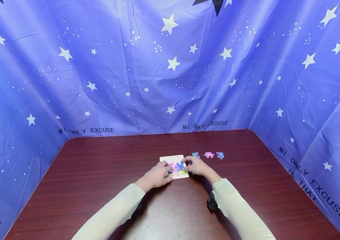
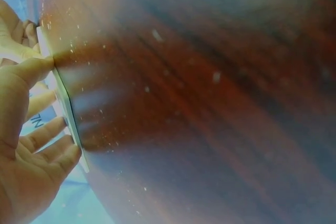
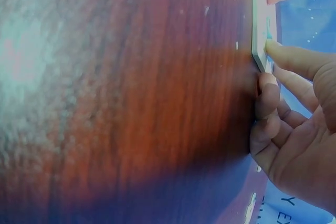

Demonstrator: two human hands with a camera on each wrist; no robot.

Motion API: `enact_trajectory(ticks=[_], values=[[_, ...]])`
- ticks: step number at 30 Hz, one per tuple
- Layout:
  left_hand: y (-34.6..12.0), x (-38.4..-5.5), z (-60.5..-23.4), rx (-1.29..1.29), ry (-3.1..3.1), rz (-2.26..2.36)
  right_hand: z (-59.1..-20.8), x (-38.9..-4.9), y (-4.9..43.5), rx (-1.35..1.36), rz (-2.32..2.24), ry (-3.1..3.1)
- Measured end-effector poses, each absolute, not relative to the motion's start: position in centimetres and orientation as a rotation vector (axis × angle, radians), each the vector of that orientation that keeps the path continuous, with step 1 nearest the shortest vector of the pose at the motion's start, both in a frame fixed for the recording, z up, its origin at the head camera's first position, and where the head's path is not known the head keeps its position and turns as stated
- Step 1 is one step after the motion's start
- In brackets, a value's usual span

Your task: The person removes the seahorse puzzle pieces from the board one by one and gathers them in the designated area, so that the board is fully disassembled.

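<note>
A small white-framed jigsaw board (image 1: pixel 173 158) lies on the table with pink, blue and yellow pieces in it. My left hand (image 1: pixel 157 174) grips its left side, thumb at the near edge and fingers bent over the frame. From the right, my right hand (image 1: pixel 197 165) reaches over the board. Its thumb and index finger pinch at a blue jigsaw piece (image 1: pixel 179 166) in the board's right half. In the right wrist view, the right thumb (image 3: pixel 294 59) meets the board's edge, while the other fingers curl beside it. The left fingers partly cover the board's left half.
Three loose jigsaw pieces lie right of the board: a blue-green one (image 1: pixel 195 155) behind the right hand, a pink one (image 1: pixel 209 154) and a blue one (image 1: pixel 220 155). The dark red wooden table (image 1: pixel 104 160) is enclosed by a blue star-patterned curtain (image 1: pixel 146 66).
</note>
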State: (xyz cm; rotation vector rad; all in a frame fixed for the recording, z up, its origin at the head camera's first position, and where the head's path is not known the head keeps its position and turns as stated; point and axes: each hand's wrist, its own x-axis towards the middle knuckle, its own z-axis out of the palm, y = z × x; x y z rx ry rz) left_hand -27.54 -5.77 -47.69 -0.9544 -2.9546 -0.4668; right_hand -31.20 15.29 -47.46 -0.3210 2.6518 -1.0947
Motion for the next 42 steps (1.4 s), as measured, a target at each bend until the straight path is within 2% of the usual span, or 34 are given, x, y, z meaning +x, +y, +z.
enact_trajectory(ticks=[24, 42], values=[[-5.36, -27.84, -47.42, -0.941, -2.999, -0.418, -47.18, -31.41, 15.14, -0.324, -1.127, 2.61], [-5.33, -27.59, -47.07, -0.939, -3.007, -0.437, -47.6, -31.36, 14.44, -0.215, -1.15, 2.634]])
